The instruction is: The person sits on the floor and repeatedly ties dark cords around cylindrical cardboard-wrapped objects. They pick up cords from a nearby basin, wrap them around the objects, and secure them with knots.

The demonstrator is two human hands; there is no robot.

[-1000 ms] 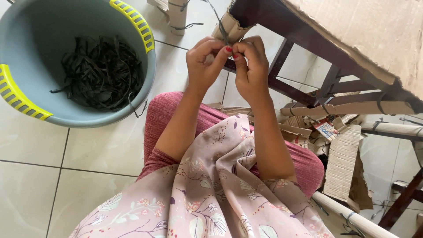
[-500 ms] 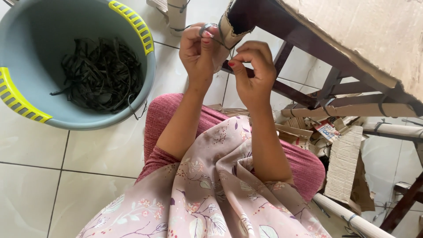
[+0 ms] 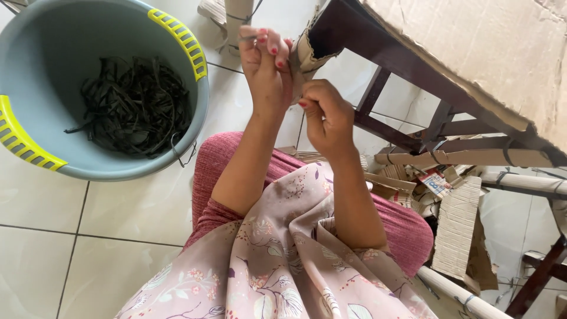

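My left hand (image 3: 266, 68) is raised, its fingertips pinching a thin dark strip (image 3: 247, 38) in front of a cardboard roll (image 3: 237, 18). Lower and to the right, my right hand (image 3: 325, 112) is closed in a pinch on the strip's other end, which is mostly hidden in the fingers. Both hands sit against the torn cardboard wrap (image 3: 307, 53) on the corner of a dark wooden frame (image 3: 378, 56). My forearms rise from my lap, which is covered by floral cloth (image 3: 283, 266) over pink trousers.
A blue-grey basin (image 3: 195, 118) with yellow handles stands on the white tiled floor at the left and holds a tangle of dark strips (image 3: 133, 106). Cardboard sheet (image 3: 484, 53) covers the frame. Cardboard scraps and wrapped tubes (image 3: 460, 224) lie at the right.
Both hands were together in front of the frame corner. My left hand has risen toward the top of the view, and my right hand has dropped slightly, so they are now apart.
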